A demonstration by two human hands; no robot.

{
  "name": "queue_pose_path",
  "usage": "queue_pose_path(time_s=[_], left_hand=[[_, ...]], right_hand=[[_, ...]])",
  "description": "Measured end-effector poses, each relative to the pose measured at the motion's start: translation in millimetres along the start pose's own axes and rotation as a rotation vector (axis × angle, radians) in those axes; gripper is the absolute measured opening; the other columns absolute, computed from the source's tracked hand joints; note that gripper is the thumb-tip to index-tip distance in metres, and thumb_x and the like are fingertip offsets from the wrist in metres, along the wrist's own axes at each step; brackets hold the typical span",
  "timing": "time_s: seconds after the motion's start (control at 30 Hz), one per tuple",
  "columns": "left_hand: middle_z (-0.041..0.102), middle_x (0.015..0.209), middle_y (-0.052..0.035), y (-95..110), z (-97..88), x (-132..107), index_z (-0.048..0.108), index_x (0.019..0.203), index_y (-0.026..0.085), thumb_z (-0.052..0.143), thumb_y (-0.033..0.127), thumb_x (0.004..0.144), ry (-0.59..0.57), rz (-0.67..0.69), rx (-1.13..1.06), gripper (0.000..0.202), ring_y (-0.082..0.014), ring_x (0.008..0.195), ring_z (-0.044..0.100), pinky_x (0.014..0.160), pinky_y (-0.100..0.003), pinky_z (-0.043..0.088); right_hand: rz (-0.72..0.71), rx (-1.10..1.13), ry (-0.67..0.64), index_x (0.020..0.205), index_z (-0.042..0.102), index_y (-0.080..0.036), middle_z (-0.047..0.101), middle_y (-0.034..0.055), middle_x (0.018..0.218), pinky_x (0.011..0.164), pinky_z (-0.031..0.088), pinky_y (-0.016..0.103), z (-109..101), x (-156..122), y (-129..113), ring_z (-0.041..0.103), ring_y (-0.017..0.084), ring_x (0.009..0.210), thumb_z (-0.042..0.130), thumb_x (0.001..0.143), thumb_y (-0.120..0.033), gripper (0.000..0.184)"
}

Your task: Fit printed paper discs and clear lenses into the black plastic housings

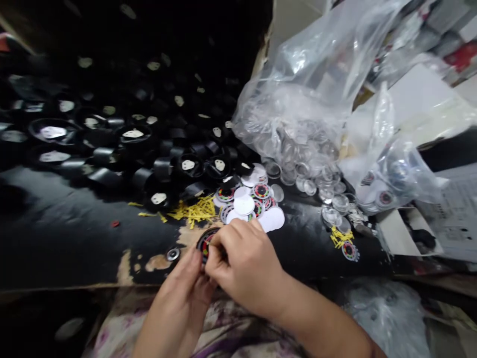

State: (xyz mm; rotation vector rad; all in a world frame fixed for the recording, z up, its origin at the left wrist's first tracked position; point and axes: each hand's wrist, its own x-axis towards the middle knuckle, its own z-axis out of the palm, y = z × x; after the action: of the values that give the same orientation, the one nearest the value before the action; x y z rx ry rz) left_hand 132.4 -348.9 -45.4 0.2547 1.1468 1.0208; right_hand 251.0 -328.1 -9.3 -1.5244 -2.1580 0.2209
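Note:
Close to the table's front edge, my left hand (186, 283) grips a small round gauge (204, 243) with a black rim and a coloured dial face. My right hand (248, 263) is over the dial, its fingers pinched together against the face; whatever they hold is hidden. Just beyond the hands lies a heap of printed dial discs (261, 190), several turned to their white backs. To the left of these is a pile of thin yellow pointers (196, 211). A small silver-and-black round part (173, 254) rests left of the gauge.
Many black cup-shaped housings (158, 199) crowd the back left. Clear round covers (298, 169) spill from a plastic bag (298, 99) at the back right. Further right are more yellow pointers (340, 236), a dial disc (349, 251) and a small white box (397, 233). A red bit (115, 223) lies left.

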Motion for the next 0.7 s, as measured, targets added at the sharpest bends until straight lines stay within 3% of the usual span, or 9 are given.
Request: queue_pose_path(time_s=[0.13,0.23,0.33,0.43,0.5,0.6,0.7], left_hand=[[0.068,0.126,0.0026,-4.7,2.8,2.1,0.074,0.103,0.034,0.077,0.045,0.072,0.016,0.078,0.043,0.033,-0.0282,0.128,0.054,0.097,-0.031,0.054],[0.066,0.13,0.0003,-3.5,-1.2,7.3,0.072,0.109,0.031,0.077,0.043,0.073,-0.041,0.075,0.045,0.038,-0.0279,0.129,0.052,0.102,-0.033,0.051],[0.072,0.117,-0.0042,-0.5,-2.8,10.6,0.072,0.106,0.026,0.076,0.04,0.074,-0.116,0.061,0.013,0.034,-0.027,0.115,0.064,0.096,-0.035,0.055],[0.077,0.095,-0.0051,-1.0,-1.3,12.0,0.073,0.093,0.021,0.078,0.034,0.073,-0.136,0.04,0.009,0.024,-0.0235,0.091,0.073,0.079,-0.03,0.061],[0.078,0.09,-0.0065,-3.2,0.8,13.2,0.072,0.092,0.02,0.078,0.033,0.072,-0.13,0.014,0.008,0.025,-0.0246,0.087,0.074,0.074,-0.03,0.062],[0.078,0.095,-0.0066,-5.3,5.4,14.5,0.071,0.1,0.022,0.08,0.035,0.069,-0.126,-0.015,-0.013,0.034,-0.0272,0.097,0.072,0.083,-0.033,0.06],[0.075,0.111,-0.0075,-2.7,9.5,15.6,0.071,0.108,0.024,0.074,0.043,0.075,-0.206,-0.099,-0.017,0.039,-0.0287,0.111,0.066,0.092,-0.033,0.056]], right_hand=[[0.134,0.221,-0.048,0.077,0.059,-0.019,0.062,-0.0018,0.076,0.072,0.041,0.026,-9.3,0.5,4.8,0.056,0.013,0.072,0.058,0.088,-0.018,0.011],[0.158,0.376,-0.076,0.082,0.064,-0.019,0.066,-0.0016,0.081,0.075,0.044,0.023,-21.9,6.1,32.1,0.06,0.011,0.077,0.061,0.09,-0.021,0.009],[0.338,0.131,0.016,0.104,0.067,-0.017,0.067,0.0071,0.105,0.087,0.046,0.033,-32.7,15.9,75.2,0.062,0.018,0.094,0.059,0.091,-0.022,0.017],[0.424,-0.087,-0.064,0.127,0.059,-0.013,0.06,0.0165,0.124,0.097,0.042,0.049,-37.1,21.0,115.0,0.058,0.029,0.113,0.067,0.084,-0.024,0.044],[0.412,-0.083,-0.095,0.126,0.06,-0.013,0.062,0.0173,0.123,0.099,0.043,0.049,-37.5,19.8,131.9,0.058,0.029,0.115,0.066,0.085,-0.024,0.044],[0.407,-0.063,-0.033,0.12,0.065,-0.012,0.067,0.0155,0.118,0.099,0.046,0.041,-38.9,12.6,135.4,0.062,0.024,0.111,0.055,0.092,-0.021,0.03],[0.372,-0.06,0.059,0.125,0.062,-0.016,0.066,0.011,0.124,0.104,0.044,0.034,-37.2,1.6,109.8,0.06,0.018,0.118,0.043,0.1,-0.023,0.032]])
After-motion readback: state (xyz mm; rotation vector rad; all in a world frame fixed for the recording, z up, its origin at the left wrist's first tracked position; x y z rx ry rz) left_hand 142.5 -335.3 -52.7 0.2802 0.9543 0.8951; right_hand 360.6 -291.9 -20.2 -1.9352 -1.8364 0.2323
